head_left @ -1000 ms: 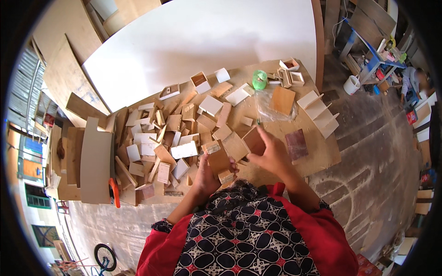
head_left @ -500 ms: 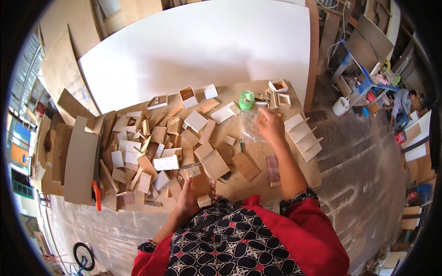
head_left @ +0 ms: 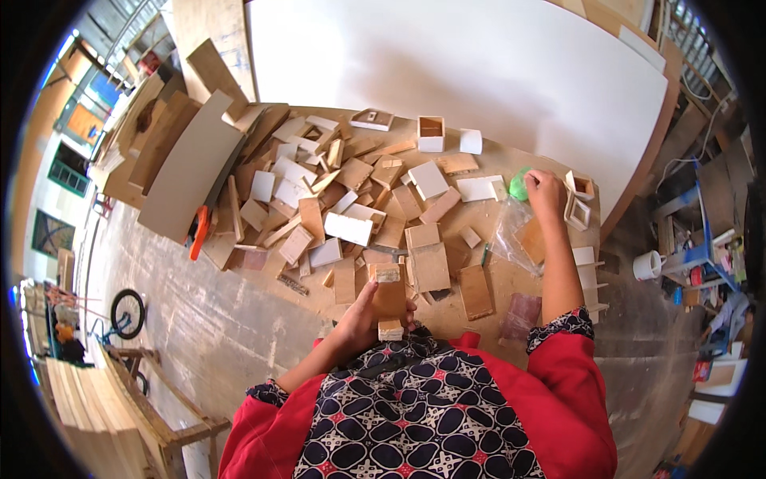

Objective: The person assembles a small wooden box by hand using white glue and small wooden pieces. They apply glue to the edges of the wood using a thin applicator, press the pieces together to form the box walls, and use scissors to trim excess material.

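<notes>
Close to my body, my left hand (head_left: 357,321) is wrapped round a small brown wooden piece (head_left: 389,302) with a rough pale block at each end. My right hand (head_left: 545,191) reaches to the far right of the table, its fingers drawn together. Right beside and partly behind it is a round green container (head_left: 519,184). Whatever the fingers hold, if anything, cannot be made out. Below that hand lies a clear plastic bag (head_left: 512,231). Small open wooden boxes (head_left: 580,185) stand just to its right.
Wooden offcuts and little boxes (head_left: 349,228) are heaped over the table's left and middle. An orange-handled tool (head_left: 199,233) juts from the left edge beside a curved panel (head_left: 187,168). A large white board (head_left: 463,64) stands behind. A pen (head_left: 485,254) lies near a flat wooden block (head_left: 476,293).
My right hand has moved from above the plastic bag to the green container. My left hand still holds the wooden piece. The whole view has swung, shifting the table rightward in the picture.
</notes>
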`<state>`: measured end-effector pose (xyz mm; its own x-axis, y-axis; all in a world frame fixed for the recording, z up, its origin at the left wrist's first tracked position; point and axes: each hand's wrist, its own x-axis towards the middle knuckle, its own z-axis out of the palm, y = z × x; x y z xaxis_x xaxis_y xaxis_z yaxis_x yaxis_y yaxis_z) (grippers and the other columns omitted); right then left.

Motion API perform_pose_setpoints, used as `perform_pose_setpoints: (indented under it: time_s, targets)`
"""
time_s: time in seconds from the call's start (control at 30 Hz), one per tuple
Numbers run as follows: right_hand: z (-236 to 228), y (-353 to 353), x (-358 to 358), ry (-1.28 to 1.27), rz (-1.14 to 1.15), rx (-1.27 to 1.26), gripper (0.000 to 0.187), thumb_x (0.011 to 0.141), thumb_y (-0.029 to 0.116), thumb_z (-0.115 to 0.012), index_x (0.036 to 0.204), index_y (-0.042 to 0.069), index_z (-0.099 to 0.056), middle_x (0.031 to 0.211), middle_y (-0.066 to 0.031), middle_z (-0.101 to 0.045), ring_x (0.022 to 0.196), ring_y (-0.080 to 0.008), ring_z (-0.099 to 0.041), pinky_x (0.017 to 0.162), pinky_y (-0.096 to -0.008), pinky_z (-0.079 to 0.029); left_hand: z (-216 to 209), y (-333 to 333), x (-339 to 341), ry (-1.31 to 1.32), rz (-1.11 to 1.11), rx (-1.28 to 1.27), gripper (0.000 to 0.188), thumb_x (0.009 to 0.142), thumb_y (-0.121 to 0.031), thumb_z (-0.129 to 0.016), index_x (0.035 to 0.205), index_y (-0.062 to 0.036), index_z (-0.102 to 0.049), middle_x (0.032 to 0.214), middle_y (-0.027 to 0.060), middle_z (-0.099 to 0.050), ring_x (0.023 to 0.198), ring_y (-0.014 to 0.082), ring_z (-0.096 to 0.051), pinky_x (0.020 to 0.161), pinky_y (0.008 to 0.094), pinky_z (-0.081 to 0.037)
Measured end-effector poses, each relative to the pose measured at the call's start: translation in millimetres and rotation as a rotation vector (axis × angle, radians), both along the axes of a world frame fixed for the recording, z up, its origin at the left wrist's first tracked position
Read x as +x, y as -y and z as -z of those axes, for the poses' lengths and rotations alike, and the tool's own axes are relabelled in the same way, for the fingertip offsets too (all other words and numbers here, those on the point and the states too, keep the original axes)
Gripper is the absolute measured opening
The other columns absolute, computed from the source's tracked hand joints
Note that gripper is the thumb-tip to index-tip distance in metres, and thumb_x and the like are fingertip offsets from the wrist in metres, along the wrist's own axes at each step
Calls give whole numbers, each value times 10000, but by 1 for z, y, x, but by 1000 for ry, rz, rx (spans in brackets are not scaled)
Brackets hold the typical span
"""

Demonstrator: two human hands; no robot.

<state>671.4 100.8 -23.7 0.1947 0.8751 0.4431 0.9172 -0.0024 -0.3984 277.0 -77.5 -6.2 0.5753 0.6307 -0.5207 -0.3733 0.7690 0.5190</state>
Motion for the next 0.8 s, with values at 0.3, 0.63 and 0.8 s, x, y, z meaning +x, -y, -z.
perform_pose_setpoints:
  time_s: [0.3,0.63,0.8]
  targets:
    - [-1,-2,3,-25,-68,-24,201,842,253,-608,806,69,-681,812,-152,-655,796,-364,-618,713,-465,-483,-4,0,9,72,-4,-130,787,927,-664,-290,1149,54,-525,960,152,-620,901,270,-612,860,394,-472]
    - [-6,2,15,-155,7,23,172,865,185,-591,865,51,-698,845,-146,-671,802,-339,-632,726,-421,-494,1,1,11,38,48,-57,797,911,-676,-300,1129,54,-532,957,166,-620,897,290,-619,851,389,-484]
    - [-6,7,18,-173,-31,158,197,876,182,-589,907,22,-699,868,-151,-684,797,-330,-646,720,-392,-498,0,0,13,60,41,-148,820,893,-695,-314,1136,59,-527,957,169,-616,908,312,-616,846,386,-493]
